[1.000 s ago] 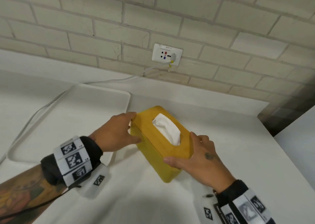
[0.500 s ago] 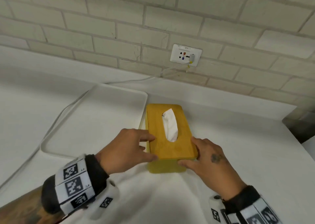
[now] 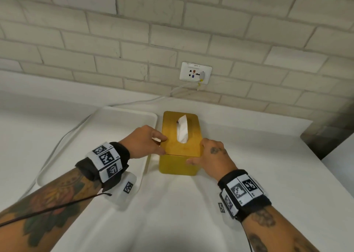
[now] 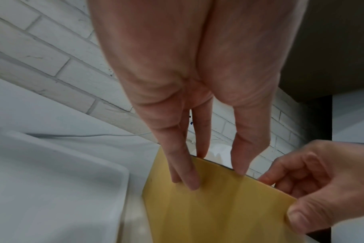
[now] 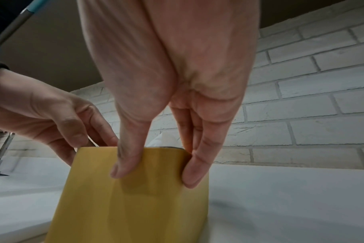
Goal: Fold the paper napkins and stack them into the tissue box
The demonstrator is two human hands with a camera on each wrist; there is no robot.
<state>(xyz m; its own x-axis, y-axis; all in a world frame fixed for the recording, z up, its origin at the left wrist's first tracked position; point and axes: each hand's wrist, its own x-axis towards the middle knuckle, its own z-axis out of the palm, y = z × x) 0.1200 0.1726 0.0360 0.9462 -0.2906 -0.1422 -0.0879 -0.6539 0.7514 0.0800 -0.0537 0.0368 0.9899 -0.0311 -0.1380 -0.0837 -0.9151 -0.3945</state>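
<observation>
Fingers (image 4: pixel 186 174) of the left hand (image 3: pixel 142 142) curled round the near left corner of the yellow tissue box (image 3: pixel 180 154), the thumb on the near end wall and the other fingers on the lid edge and left side, so that hand held the box. Farthest left lay a white tray (image 3: pixel 63 148) on the white table (image 3: pixel 172 213), its right rim just beside the box, and a white cable (image 3: pixel 63 138) ran along the tray's far edge toward the wall.

At the middle the tissue box stood upright on the table, long side running away from the person, with a white paper napkin (image 3: pixel 182 130) poking up through the slot in its wooden lid (image 3: pixel 181 135) (the lid sat flat and closed on the box). Behind it, on the pale brick wall (image 3: pixel 115 41), was a white socket plate (image 3: pixel 195 73) with the cable plugged in.

On the right, the right hand (image 3: pixel 212 158) gripped the near right corner of the box: thumb pressed on the near end wall, other fingers (image 5: pixel 194 172) wrapped on the right side and lid edge. Both wrists wore black bands with printed square markers.
</observation>
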